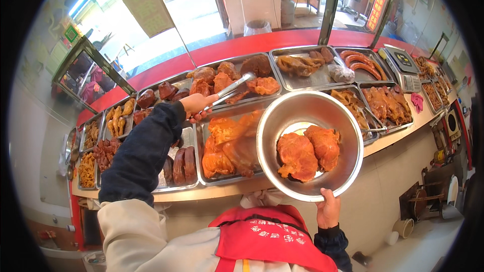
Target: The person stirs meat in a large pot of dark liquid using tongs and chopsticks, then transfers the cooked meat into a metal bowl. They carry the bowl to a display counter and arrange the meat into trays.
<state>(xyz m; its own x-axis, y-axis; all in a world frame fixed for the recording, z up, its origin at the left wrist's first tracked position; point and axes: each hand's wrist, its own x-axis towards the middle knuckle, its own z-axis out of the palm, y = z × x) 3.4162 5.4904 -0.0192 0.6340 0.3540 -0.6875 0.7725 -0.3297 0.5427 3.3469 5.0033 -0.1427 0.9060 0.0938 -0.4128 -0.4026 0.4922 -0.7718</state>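
Observation:
My left hand [198, 105] grips metal tongs [231, 88] over a back tray of braised meat. The tongs' tips are close to a reddish meat piece [263, 85] and a dark brown chunk [256, 65]; whether they touch either is unclear. With the thumb over its near rim, my right hand [328, 209] holds a stainless steel bowl [302, 109]. Two orange-red cooked meat pieces, a larger one [298, 155] and a smaller one [323, 145], lie side by side inside it. Left of the bowl are glossy orange meat slabs [217, 160], partly hidden by its rim.
Trays of cooked food line the counter, with curved sausages [363, 64] and a tied plastic bag [341, 73] at the back right. A digital scale [401, 60] and pink cloth [417, 102] are farther right. Other tongs [374, 130] rest on a tray. Framed glass borders the far side.

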